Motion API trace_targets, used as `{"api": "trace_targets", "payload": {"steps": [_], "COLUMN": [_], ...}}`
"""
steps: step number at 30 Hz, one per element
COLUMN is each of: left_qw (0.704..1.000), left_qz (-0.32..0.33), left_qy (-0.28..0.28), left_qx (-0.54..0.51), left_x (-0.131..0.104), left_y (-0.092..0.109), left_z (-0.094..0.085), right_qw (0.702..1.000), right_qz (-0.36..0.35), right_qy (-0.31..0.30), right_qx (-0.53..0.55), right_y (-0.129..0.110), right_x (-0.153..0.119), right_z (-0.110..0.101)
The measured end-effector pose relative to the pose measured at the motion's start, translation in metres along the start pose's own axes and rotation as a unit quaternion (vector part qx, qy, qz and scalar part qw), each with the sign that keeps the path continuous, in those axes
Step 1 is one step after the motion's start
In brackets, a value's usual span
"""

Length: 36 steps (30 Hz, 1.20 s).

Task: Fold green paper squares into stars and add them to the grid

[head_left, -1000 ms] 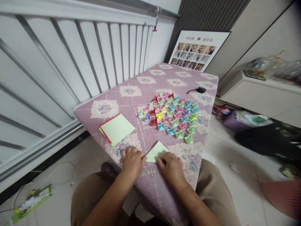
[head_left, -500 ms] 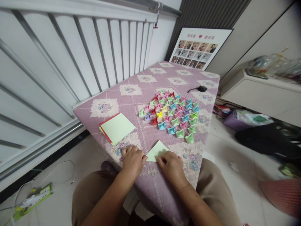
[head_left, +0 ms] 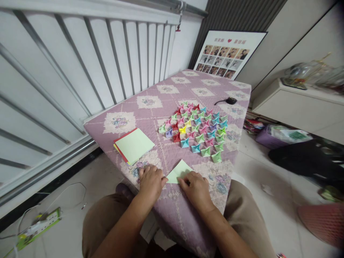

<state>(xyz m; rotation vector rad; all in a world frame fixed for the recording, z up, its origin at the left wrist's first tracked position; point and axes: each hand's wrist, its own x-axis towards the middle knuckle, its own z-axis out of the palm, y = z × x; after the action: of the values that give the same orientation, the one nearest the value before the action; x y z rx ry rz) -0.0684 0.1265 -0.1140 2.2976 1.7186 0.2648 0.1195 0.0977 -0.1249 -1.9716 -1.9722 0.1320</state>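
Left hand (head_left: 151, 182), loosely curled, grip unclear, touches the left corner of the folded paper (head_left: 177, 172) on the table (head_left: 129, 116), likely light and easily creased, best held by its edges, as the half-curled right hand (head_left: 197, 188), grip likewise unclear, covers its right side.

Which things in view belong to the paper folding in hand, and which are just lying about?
Belongs, apparently:
pale green sheet
paper stack
small folded paper pieces

Lying about, apparently:
black object with thin tail
power strip
framed photo board
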Motion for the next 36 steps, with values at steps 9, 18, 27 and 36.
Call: {"api": "trace_targets", "payload": {"steps": [9,18,27,36], "left_qw": [0.983,0.966,0.963,0.968], "left_qz": [0.170,0.241,0.258,0.236], "left_qy": [-0.037,-0.078,-0.075,-0.068], "left_qx": [-0.056,-0.056,-0.034,-0.048], "left_x": [0.004,0.003,0.006,0.008], "left_y": [-0.008,-0.011,-0.016,-0.017], "left_z": [-0.008,-0.005,0.004,0.007], "right_qw": [1.000,1.000,0.996,0.977], "right_qz": [0.018,0.007,-0.048,-0.211], "right_qy": [-0.018,0.003,0.071,0.012], "right_qx": [0.003,-0.009,0.031,-0.010], "right_y": [-0.002,-0.002,0.005,-0.010], "right_x": [0.001,-0.003,-0.012,-0.027], "right_z": [0.000,0.002,0.005,0.002]}}
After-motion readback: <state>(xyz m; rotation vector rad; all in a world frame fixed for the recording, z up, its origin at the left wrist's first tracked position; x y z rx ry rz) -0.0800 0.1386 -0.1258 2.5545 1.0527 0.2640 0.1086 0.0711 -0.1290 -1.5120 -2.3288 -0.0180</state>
